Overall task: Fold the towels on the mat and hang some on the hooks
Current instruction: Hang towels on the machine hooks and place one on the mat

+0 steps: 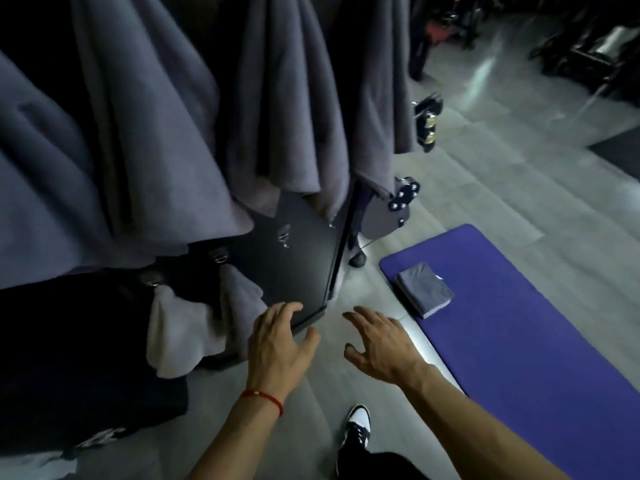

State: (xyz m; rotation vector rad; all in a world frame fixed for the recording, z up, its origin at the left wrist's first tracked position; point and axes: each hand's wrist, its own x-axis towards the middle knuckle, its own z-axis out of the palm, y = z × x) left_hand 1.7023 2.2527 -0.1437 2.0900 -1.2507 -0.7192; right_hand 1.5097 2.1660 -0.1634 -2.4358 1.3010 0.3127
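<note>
Several large grey towels (pixel 145 133) hang from a dark board (pixel 304 258) with metal hooks (pixel 284 233). Two small grey towels (pixel 180 327) hang from lower hooks at the left. A folded grey towel (pixel 424 292) lies on the near end of a purple mat (pixel 526 323) on the floor. My left hand (pixel 277 344), fingers spread, is at the board's lower corner and holds nothing. My right hand (pixel 377 344) hovers over the floor between board and mat, fingers spread, empty.
The floor (pixel 485 188) is grey planks. A stand foot with white-dotted fittings (pixel 401 199) sits behind the board. Dark gym equipment (pixel 588 46) fills the far right. My shoe (pixel 358 427) is below the hands.
</note>
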